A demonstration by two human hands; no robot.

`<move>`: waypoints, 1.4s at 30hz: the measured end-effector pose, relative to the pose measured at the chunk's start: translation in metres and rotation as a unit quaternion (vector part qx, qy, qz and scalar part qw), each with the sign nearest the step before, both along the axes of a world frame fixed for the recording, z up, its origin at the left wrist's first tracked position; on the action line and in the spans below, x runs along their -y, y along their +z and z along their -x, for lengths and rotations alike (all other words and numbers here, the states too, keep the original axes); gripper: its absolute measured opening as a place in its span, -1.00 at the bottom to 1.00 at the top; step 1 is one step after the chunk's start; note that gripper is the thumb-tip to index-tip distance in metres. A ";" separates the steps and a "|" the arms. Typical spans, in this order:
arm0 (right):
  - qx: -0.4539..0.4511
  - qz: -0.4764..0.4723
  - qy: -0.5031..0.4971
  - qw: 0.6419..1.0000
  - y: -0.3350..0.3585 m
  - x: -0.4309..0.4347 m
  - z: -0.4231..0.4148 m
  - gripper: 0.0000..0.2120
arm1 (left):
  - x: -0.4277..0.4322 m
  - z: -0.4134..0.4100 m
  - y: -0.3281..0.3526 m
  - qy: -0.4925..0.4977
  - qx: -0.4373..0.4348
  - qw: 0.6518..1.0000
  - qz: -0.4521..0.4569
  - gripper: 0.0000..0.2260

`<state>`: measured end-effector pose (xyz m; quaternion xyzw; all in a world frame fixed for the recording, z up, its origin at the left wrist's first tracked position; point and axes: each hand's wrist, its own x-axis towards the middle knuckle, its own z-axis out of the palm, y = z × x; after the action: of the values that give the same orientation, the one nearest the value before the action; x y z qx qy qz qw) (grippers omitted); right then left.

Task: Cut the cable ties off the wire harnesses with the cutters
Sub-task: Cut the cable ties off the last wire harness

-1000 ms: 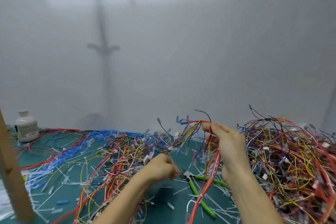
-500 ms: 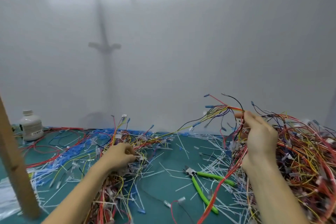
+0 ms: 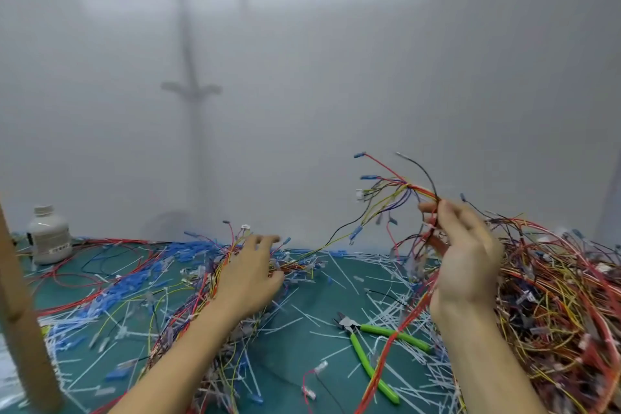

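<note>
Cutters [image 3: 351,329]: glossy green plastic handles, dull grey metal head. Cable ties [image 3: 339,274]: smooth white plastic. Wire harnesses [image 3: 554,296]: smooth coloured plastic insulation. Table [image 3: 302,346]: matt teal surface. Bottle [image 3: 50,239], 9 o'clock: white plastic. Post [image 3: 20,329], 8 o'clock: bare wood.

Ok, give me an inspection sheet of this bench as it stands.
Surface: green mat, heavily littered.
Job's things: cutters lie on the mat, in neither hand; one harness is held up; more harnesses lie in a left pile and a right pile.
Clutter: cut ties strewn over the mat; blue bits at the left.
Grippers: left hand has its fingers spread over the left pile; right hand grips the harness.
Cables: a red wire crosses the cutters' handles.
Surroundings: white bottle far left; wooden post; grey wall behind.
</note>
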<state>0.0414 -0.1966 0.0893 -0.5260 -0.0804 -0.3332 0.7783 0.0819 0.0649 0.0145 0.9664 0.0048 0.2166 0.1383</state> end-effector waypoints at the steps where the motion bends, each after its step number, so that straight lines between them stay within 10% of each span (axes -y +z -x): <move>1: -0.005 0.010 0.012 1.000 -0.001 -0.004 0.001 -0.65 | 0.007 -0.003 0.004 -0.035 0.002 0.999 0.016 -0.57; 8: -0.032 0.070 0.051 0.996 -0.007 -0.021 0.006 -0.69 | 0.018 -0.016 0.019 -0.036 0.079 0.994 0.070 -0.81; 11: -0.065 0.073 0.050 0.994 -0.010 -0.021 0.002 -0.71 | 0.010 -0.009 0.040 0.021 0.181 0.953 0.244 -0.85; 16: -0.081 0.103 0.055 0.990 -0.015 -0.027 -0.001 -0.74 | 0.019 0.007 0.090 -0.037 0.368 0.891 0.262 -0.92; 26: -0.050 0.061 0.001 0.997 -0.013 -0.024 0.000 -0.72 | 0.000 0.007 0.063 -0.174 -0.160 0.946 0.223 -0.57; 34: 0.032 -0.001 -0.086 0.996 0.001 -0.009 0.003 -0.68 | 0.006 0.002 0.031 -0.184 -0.131 0.970 0.089 -0.85; 42: 0.011 0.002 -0.049 0.999 -0.002 -0.004 -0.002 -0.68 | 0.017 -0.001 0.044 -0.145 0.161 0.958 0.188 -0.89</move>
<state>0.0433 -0.1927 0.0877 -0.5275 -0.0639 -0.3763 0.7589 0.0832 0.0477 0.0586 0.8657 -0.1169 0.3420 0.3464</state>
